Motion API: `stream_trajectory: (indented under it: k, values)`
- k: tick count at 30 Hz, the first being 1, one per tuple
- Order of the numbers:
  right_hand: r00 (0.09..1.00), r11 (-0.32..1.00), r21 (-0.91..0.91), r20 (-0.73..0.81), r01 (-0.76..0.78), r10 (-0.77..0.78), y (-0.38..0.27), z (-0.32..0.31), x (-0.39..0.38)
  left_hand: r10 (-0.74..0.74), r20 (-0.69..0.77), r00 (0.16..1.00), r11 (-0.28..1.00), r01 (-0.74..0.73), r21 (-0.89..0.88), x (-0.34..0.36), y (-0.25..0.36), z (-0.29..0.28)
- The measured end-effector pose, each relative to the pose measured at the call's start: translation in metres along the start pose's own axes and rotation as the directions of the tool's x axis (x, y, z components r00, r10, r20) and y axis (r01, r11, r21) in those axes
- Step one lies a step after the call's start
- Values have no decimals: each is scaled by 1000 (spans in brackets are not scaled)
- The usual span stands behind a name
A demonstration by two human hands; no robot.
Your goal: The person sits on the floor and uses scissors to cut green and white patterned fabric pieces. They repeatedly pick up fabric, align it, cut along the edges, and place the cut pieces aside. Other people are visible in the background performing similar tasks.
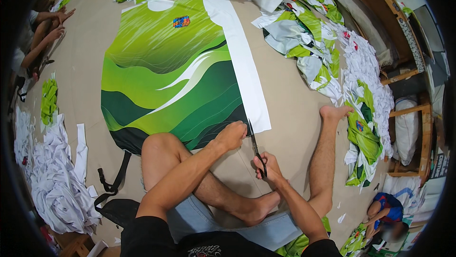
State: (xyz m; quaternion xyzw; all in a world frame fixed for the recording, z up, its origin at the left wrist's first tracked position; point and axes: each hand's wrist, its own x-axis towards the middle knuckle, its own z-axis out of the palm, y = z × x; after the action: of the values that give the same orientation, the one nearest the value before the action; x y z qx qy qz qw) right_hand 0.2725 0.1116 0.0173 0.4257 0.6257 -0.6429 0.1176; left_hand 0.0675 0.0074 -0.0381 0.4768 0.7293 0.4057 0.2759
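A printed green jersey panel [190,76] lies spread on the floor in front of me, wavy light and dark green with a small colourful emblem. Along its right side runs a white fabric margin [247,76]. My left hand [232,135] is closed on the panel's lower right corner. In my right hand [269,166] is a pair of scissors [255,147], my fingers in the black handles. Its blades point away from me, at the line between the print and the white margin near the bottom edge. Whether the blades are apart is hard to make out.
White scraps [61,181] are heaped at the left, and more [363,67] at the right beside green pieces [308,33]. A black strap bag [118,209] lies by my left side. Other people's arms [45,38] show at far left; another person [384,214] is at lower right.
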Motion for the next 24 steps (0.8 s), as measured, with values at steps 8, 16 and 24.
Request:
stream_trajectory:
  k: [8,16,24]
  values:
    - [999,996,91,40,-18,14,13,-6,-9,1,-2,1000,1000,-1,16,0,-3,3]
    - [1000,1000,-12,14,-22,22,6,-5,-12,12,10,1000,1000,-12,26,1,-3,1]
    - [1000,997,-71,-27,-10,8,8,-3,-12,12,5,1000,999,-12,30,2,-1,1]
